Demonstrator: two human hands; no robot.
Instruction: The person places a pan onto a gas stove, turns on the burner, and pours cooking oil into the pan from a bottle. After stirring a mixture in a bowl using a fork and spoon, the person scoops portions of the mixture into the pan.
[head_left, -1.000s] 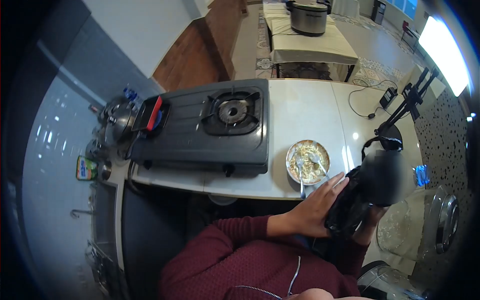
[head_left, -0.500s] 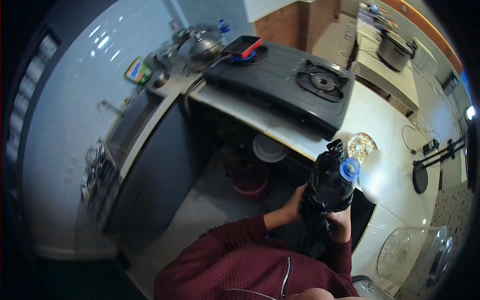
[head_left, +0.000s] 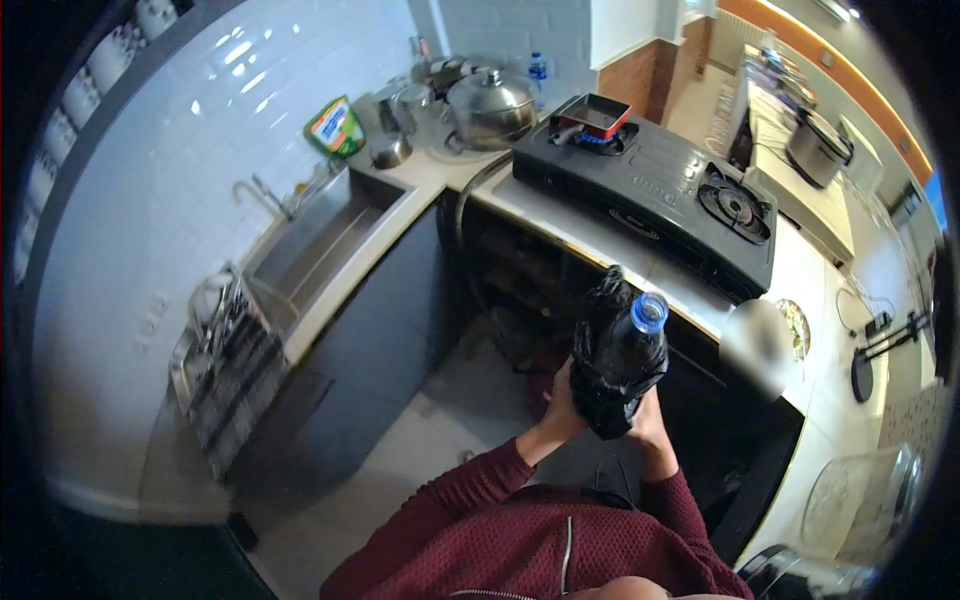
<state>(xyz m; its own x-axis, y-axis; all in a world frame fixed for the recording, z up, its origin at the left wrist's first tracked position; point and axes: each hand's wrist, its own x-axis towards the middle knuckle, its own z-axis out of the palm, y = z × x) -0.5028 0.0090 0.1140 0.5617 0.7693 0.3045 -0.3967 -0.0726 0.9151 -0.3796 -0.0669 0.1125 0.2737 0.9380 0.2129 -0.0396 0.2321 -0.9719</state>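
A clear bottle (head_left: 640,338) with a blue ring at its open-looking mouth stands up out of a crumpled black plastic bag (head_left: 605,400). My left hand (head_left: 562,405) is wrapped round the left side of the bag. On the right side, my right hand (head_left: 648,422) holds the bag and bottle from below, its fingers partly hidden by the plastic. Both hands are in front of my body, short of the counter edge. A small red and black pan (head_left: 598,116) sits over a blue flame on the black stove (head_left: 650,190).
The sink (head_left: 325,240) and a rack of utensils (head_left: 215,340) are on the left. A lidded steel pot (head_left: 492,108) stands behind the counter corner. A bowl of food (head_left: 796,328) is partly behind a blurred patch. A black stand (head_left: 862,375) and clear container (head_left: 850,500) are at right.
The view has swung left towards the sink. Both hands have moved with the bagged bottle away from the bowl, and the bottle's blue mouth now shows above the bag.
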